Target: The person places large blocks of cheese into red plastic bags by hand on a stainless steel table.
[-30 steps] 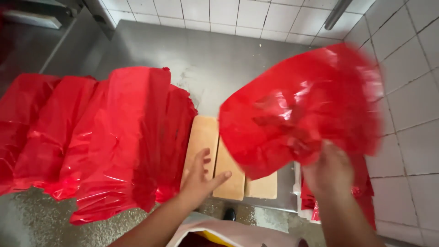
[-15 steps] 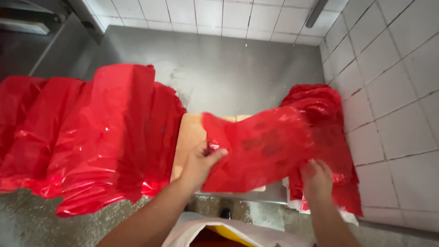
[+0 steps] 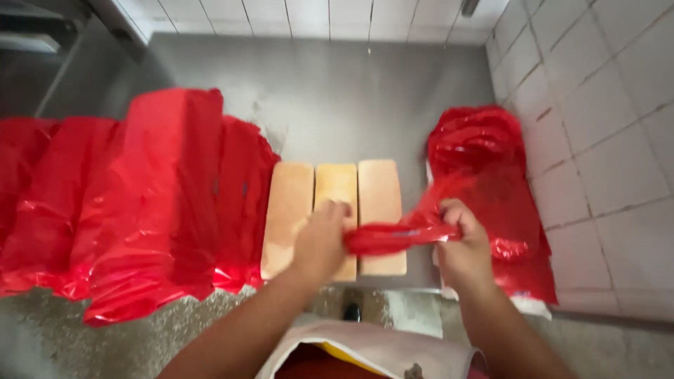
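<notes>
Both of my hands grip one red plastic bag, bunched into a narrow strip and stretched between them. My left hand holds its left end over three bare tan loaves lying side by side on the steel counter. My right hand holds the right end, beside a heap of red plastic bags at the right wall.
A row of several loaves wrapped in red plastic fills the counter's left side, touching the bare ones. White tiled walls close the back and right. A speckled floor shows below the counter edge.
The red bag was held up and spread wide by my right hand; my left hand took hold of it, and it is now lowered and pulled into a tight strip.
</notes>
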